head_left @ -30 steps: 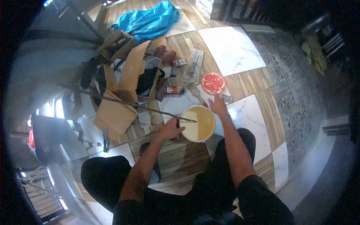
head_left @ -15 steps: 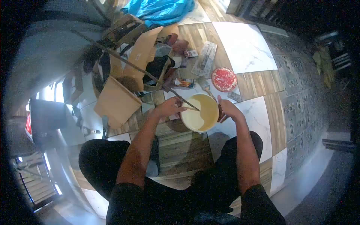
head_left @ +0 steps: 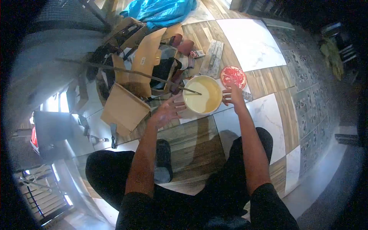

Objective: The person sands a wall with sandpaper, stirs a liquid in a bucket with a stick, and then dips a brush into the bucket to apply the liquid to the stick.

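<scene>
A bucket (head_left: 216, 96) of pale cream paint (head_left: 196, 102) stands on the tiled floor in front of me. A long thin stick (head_left: 145, 74) slants from the left over its rim, its tip in the paint. Just left of the bucket is my left hand (head_left: 168, 112), fingers spread, holding nothing. My right hand (head_left: 234, 95) is at the bucket's right side, its fingers apart and the tips close to the wall. Beyond that hand lies a round red lid (head_left: 233, 75) smeared with white.
Opened cardboard boxes (head_left: 124, 109) with mixed items lie to the left, near a putty knife (head_left: 113, 135) and a brush (head_left: 100, 140). A flat trowel (head_left: 212, 57) rests behind the bucket. Blue plastic sheeting (head_left: 161, 11) is at the back, a white tile (head_left: 251, 46) at right.
The bucket has moved away from me, covering the brush behind it. My left hand has come off the stick and bucket and spread out. My right hand's fingers have opened beside the bucket.
</scene>
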Demonstrator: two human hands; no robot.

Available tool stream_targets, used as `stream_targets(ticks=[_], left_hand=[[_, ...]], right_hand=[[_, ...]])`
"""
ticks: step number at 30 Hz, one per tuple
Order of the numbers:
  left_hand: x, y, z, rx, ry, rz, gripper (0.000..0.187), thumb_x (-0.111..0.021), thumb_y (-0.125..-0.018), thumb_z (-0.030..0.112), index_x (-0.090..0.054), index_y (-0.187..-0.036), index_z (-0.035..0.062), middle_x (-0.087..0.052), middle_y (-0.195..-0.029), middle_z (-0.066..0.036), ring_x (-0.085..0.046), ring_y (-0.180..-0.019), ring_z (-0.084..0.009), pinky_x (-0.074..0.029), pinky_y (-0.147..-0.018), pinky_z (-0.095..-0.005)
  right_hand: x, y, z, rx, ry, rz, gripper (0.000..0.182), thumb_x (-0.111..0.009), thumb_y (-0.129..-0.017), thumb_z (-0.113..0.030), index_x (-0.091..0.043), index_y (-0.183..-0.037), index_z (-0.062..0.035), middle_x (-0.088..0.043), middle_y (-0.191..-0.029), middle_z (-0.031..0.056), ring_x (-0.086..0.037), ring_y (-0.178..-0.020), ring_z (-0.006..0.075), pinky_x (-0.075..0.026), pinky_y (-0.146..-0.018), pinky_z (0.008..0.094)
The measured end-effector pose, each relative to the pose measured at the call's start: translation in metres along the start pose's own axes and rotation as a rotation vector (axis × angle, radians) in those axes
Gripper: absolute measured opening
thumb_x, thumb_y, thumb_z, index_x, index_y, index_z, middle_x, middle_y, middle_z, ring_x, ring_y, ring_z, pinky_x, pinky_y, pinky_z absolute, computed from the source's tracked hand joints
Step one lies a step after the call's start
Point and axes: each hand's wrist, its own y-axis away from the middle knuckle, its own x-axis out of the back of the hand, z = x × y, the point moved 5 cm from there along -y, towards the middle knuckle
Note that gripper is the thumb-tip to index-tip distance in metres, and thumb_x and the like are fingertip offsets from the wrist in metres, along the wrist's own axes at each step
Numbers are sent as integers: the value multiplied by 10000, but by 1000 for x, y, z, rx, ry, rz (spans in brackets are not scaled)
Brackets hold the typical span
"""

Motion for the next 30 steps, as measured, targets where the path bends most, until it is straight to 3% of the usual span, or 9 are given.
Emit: stream_targets(ticks=[4,7,9,12,16,20,26,28,30], left_hand=[[-19,21,11,-121,116,24,1096,-711,-647,690,-252,-1474,136,-440,-1281,-100,-435,-1204,-247,-434,-920,-510],[-17,28,3,-180,122,71,1161,-716,-575,749,-266,-1455,139,-436,-1237,-64,-459,-1121,-203,-437,-876,-445],[-8,20,-7,-215,130,103,1164,-726,-555,753,-280,-1436,137,-435,-1216,-46,-474,-1073,-184,-438,-851,-397],[-45,5,-2,-312,540,-478,1113,-750,-548,730,-307,-1379,137,-451,-1211,-28,-494,-1059,-162,-426,-818,-322],[-118,1,36,-191,178,89,1190,-800,-476,711,-294,-1371,111,-464,-1259,-54,-503,-1101,-173,-423,-872,-297],[-154,-7,70,-441,201,44,1403,-735,-343,809,-223,-1418,66,-448,-1281,-70,-495,-1117,-190,-386,-964,-328],[-99,7,48,-569,-64,123,959,-736,-674,652,-375,-1337,61,-499,-972,-1,-490,-882,-95,-426,-791,-277],[-59,23,27,-538,-95,497,545,-678,-863,414,-481,-1229,63,-472,-822,40,-463,-752,-65,-413,-665,-248],[-33,28,10,-509,-79,666,448,-670,-880,337,-500,-1195,66,-487,-811,46,-474,-734,-63,-414,-634,-249]], right_hand=[[10,21,-45,-180,-21,267,384,-438,-971,-364,-526,-1110,-16,-616,-948,125,-603,-790,168,-499,-632,302],[4,38,-102,303,111,435,264,-473,-972,-252,-550,-1077,-22,-616,-950,97,-586,-859,157,-447,-715,272],[-18,50,-119,280,17,313,275,-461,-976,-256,-550,-1092,-23,-615,-953,86,-584,-868,159,-447,-723,272],[-67,80,-137,-2,-342,29,352,-408,-992,-309,-557,-1131,-22,-593,-1004,75,-557,-916,159,-435,-788,283],[-93,117,-185,262,-512,-6,465,-341,-1001,-377,-562,-1157,0,-568,-1060,93,-528,-986,159,-408,-866,305],[-73,121,-208,519,-391,14,464,-324,-1008,-346,-553,-1168,25,-563,-1094,112,-528,-1013,177,-394,-900,303],[-57,88,-165,245,-321,154,331,-458,-967,-268,-584,-1099,9,-618,-1013,174,-600,-954,286,-452,-844,377],[-43,68,-143,269,-188,171,304,-492,-947,-248,-576,-1100,2,-631,-979,182,-611,-941,311,-460,-834,399],[-20,45,-118,279,63,248,278,-521,-932,-208,-587,-1096,6,-648,-992,141,-613,-961,222,-466,-832,330]])
